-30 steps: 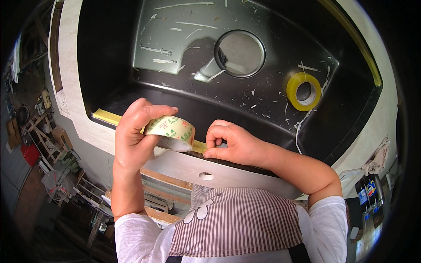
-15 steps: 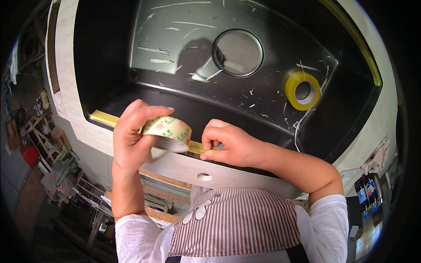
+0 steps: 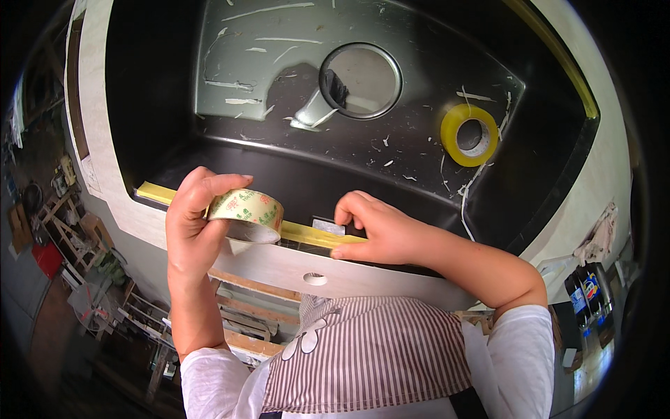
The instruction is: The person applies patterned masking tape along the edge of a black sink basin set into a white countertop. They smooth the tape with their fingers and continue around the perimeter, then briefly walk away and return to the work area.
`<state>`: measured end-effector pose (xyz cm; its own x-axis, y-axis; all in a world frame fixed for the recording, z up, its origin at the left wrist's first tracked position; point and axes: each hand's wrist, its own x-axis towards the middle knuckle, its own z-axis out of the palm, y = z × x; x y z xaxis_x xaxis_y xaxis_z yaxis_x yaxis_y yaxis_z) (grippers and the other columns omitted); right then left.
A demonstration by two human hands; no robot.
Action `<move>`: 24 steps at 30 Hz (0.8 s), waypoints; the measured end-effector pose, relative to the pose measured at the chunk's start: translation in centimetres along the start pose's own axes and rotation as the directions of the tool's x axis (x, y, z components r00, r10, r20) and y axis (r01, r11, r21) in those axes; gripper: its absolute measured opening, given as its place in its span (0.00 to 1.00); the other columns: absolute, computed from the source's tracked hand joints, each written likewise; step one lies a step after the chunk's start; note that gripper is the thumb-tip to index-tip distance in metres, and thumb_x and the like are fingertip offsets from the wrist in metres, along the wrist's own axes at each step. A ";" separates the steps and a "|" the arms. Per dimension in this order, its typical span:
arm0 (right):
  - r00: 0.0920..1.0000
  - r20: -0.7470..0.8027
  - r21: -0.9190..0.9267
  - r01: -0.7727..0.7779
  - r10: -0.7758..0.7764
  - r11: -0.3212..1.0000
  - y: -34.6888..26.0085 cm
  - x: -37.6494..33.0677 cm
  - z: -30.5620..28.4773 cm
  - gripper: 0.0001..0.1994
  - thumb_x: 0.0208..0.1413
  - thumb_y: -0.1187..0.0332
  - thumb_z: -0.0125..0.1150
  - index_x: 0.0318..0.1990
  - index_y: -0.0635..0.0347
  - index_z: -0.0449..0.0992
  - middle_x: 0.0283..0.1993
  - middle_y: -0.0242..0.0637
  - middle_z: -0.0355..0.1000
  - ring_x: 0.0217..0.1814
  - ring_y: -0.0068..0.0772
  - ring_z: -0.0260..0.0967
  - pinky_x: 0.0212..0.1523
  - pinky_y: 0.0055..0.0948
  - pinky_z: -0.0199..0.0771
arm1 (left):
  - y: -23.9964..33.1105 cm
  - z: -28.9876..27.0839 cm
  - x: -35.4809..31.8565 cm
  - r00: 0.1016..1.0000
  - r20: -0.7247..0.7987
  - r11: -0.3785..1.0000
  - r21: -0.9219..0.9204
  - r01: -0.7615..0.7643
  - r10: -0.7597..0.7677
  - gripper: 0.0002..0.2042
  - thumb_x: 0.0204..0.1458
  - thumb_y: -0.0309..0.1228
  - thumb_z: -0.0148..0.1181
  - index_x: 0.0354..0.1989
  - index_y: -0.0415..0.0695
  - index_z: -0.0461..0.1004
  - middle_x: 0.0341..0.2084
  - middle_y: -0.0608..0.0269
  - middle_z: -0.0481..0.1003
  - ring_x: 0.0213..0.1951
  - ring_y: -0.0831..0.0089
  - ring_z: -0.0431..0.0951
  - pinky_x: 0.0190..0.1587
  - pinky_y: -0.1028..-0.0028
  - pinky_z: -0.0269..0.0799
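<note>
My left hand (image 3: pixel 190 230) is closed around a tape roll (image 3: pixel 255 209) whose pale core has green and red printing. It holds the roll upright at the near edge of a black sink basin (image 3: pixel 230 155). A yellow strip of tape (image 3: pixel 317 236) runs along that edge, passing behind the roll. My right hand (image 3: pixel 384 234) is to the right of the roll, fingers curled and thumb on the strip, gripping it. A small pale label (image 3: pixel 329 226) shows on the basin wall by its fingertips. The roll partly hides the strip.
A yellow tape roll (image 3: pixel 450 143) lies in the basin, right of the round drain hole (image 3: pixel 360 80). White scraps are scattered over the basin floor. Another yellow strip (image 3: pixel 583 84) lines the far right edge. Blue-labelled bottles (image 3: pixel 586 297) stand at the lower right.
My right hand has moved right along the edge, away from the tape roll, and more yellow strip and the pale label now show between. The view has shifted slightly right.
</note>
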<state>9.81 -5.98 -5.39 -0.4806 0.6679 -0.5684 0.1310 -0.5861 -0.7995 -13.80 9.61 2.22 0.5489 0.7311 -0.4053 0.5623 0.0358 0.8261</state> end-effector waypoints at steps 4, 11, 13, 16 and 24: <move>0.995 -0.037 0.048 -0.088 0.090 0.995 1.3 -3.9 -0.9 0.23 0.48 0.58 0.74 0.44 0.59 0.68 0.44 0.38 0.66 0.45 0.34 0.65 0.48 0.31 0.69 | 0.0 -0.1 0.1 1.000 0.012 1.000 -0.012 0.009 -0.009 0.27 0.30 0.09 0.46 0.43 0.36 0.80 0.31 0.62 0.72 0.33 0.74 0.70 0.38 0.78 0.66; 0.988 0.012 0.031 -0.151 0.151 0.988 3.1 -7.2 -2.7 0.21 0.47 0.59 0.75 0.44 0.56 0.71 0.43 0.34 0.66 0.43 0.29 0.62 0.47 0.28 0.67 | -1.3 -0.2 -0.8 0.989 -0.049 0.979 -0.155 0.133 -0.142 0.25 0.44 0.07 0.51 0.53 0.38 0.73 0.42 0.63 0.76 0.46 0.75 0.75 0.53 0.77 0.69; 0.995 0.004 0.043 -0.099 0.099 0.994 3.4 -6.2 -2.2 0.20 0.48 0.59 0.75 0.43 0.56 0.72 0.43 0.32 0.67 0.43 0.28 0.62 0.47 0.28 0.67 | -1.3 -0.1 -1.0 0.984 -0.055 0.980 -0.118 0.160 -0.167 0.23 0.46 0.08 0.53 0.53 0.37 0.73 0.43 0.61 0.76 0.47 0.74 0.76 0.53 0.76 0.70; 1.000 -0.024 0.096 0.010 -0.007 0.995 2.6 -2.9 -0.5 0.19 0.49 0.59 0.74 0.42 0.56 0.73 0.42 0.32 0.67 0.43 0.27 0.62 0.46 0.27 0.67 | -2.1 0.4 -1.4 0.978 -0.060 0.974 -0.115 0.193 -0.201 0.18 0.55 0.15 0.57 0.54 0.37 0.71 0.43 0.60 0.77 0.45 0.74 0.77 0.51 0.76 0.71; 0.993 0.009 0.185 0.114 -0.117 0.976 -0.2 5.3 2.0 0.20 0.49 0.57 0.75 0.44 0.58 0.75 0.42 0.33 0.68 0.43 0.26 0.63 0.45 0.26 0.68 | -2.3 0.9 -2.1 0.984 -0.068 0.985 0.045 0.166 -0.163 0.17 0.56 0.15 0.52 0.54 0.38 0.70 0.41 0.57 0.76 0.40 0.69 0.77 0.45 0.74 0.72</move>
<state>5.54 -3.24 -7.85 -0.5002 0.7280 -0.4689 -0.0869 -0.5810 -0.8093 -15.69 7.38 0.85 0.4068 0.7599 -0.5070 0.6730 0.1261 0.7289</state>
